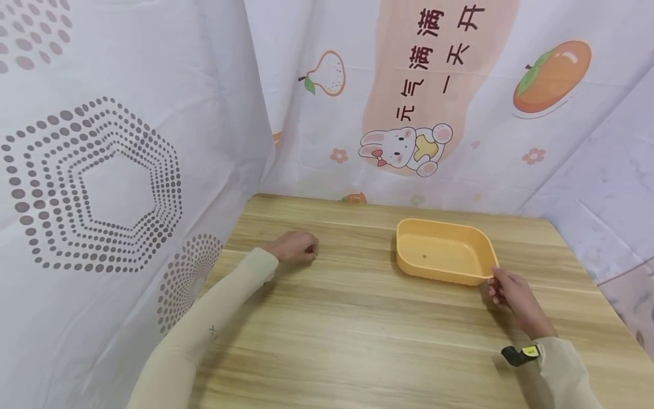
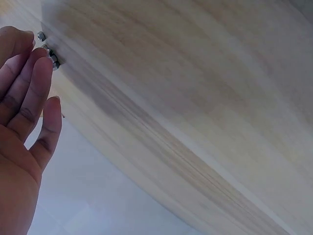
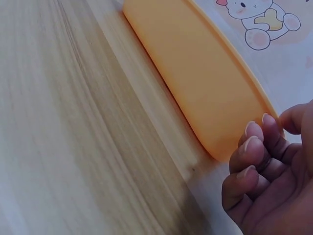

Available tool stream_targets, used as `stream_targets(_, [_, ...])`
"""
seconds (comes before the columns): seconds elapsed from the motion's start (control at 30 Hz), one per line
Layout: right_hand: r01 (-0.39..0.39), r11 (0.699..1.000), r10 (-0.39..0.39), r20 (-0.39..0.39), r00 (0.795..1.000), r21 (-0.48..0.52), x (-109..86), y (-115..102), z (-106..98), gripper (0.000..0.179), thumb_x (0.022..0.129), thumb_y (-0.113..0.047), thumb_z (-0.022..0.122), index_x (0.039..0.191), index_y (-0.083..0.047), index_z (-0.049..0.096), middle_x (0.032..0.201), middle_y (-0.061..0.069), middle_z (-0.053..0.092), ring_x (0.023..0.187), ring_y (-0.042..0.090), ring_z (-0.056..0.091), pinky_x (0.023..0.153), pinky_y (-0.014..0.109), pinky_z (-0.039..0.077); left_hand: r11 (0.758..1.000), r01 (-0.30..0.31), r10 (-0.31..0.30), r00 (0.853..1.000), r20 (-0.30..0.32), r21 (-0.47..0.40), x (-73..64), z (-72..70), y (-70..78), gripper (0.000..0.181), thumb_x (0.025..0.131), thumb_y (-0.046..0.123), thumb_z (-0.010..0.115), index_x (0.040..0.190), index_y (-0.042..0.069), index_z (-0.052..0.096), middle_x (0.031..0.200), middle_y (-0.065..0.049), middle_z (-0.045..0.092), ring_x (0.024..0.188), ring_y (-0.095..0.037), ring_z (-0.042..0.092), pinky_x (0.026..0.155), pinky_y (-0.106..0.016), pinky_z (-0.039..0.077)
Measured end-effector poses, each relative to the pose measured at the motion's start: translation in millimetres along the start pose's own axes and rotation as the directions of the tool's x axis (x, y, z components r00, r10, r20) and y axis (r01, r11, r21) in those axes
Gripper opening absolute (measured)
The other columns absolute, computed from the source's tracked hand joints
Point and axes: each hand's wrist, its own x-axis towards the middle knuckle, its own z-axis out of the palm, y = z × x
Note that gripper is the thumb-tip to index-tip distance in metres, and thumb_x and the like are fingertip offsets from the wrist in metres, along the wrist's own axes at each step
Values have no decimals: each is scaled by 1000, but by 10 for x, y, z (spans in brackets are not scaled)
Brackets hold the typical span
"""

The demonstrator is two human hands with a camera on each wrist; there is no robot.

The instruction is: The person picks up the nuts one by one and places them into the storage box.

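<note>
An orange-yellow plastic tray (image 1: 443,258) rests on the table's right half. My right hand (image 1: 516,298) pinches its near right corner between thumb and index finger. Up close in the right wrist view, the thumb lies at the tray's rim (image 3: 234,54) while the other fingers (image 3: 247,152) curl below it. My left hand (image 1: 293,246) is low over the table's left side, fingers loosely curled. In the left wrist view, small dark metal pieces (image 2: 53,58), nut-like in shape, show just past its fingertips (image 2: 41,66). The fingers partly hide them, so a grip on them is unclear.
Both hands work over a wood-grain table (image 1: 357,329). Printed white cloth hangs behind it (image 1: 317,142) and along the left (image 1: 204,113). A black strap end with a yellow label (image 1: 521,355) sticks out at the right cuff.
</note>
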Motion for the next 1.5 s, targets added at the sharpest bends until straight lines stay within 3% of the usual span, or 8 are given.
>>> stream_targets(0.27, [2, 1000, -2, -10, 1000, -17, 5, -3, -21, 47, 110, -43, 43, 97, 0, 58, 77, -1, 59, 65, 9, 54, 59, 25, 50, 1000, -7, 8, 999, -38, 23, 61, 6, -4, 9, 94, 11, 70, 87, 16, 70, 85, 9, 65, 77, -7, 59, 72, -26, 52])
stream_targets(0.63, [9, 1000, -9, -4, 1000, 20, 21, 20, -26, 45, 110, -41, 45, 98, 1, 58, 77, -1, 59, 65, 10, 54, 58, 25, 50, 999, -17, 16, 999, -39, -34, 112, -28, 22, 5, 95, 12, 67, 96, 14, 72, 93, 8, 68, 83, -6, 62, 76, -23, 53])
stream_targets(1.1, [26, 999, -26, 9, 1000, 32, 25, -2, -29, 46, 110, -41, 46, 95, 1, 57, 76, -2, 59, 64, 8, 54, 57, 24, 50, 1000, -2, 1, 999, -53, -13, 212, -62, 83, 14, 96, 12, 66, 85, 20, 66, 83, 11, 63, 75, -6, 57, 69, -24, 50])
stream_targets(1.5, [30, 999, -30, 13, 999, 27, 25, -16, -34, 45, 110, -41, 46, 96, 1, 56, 76, -2, 59, 64, 9, 54, 57, 25, 49, 1000, -14, 14, 999, -51, -6, 295, -119, 139, 13, 98, 12, 67, 87, 18, 68, 84, 11, 64, 76, -7, 58, 70, -25, 50])
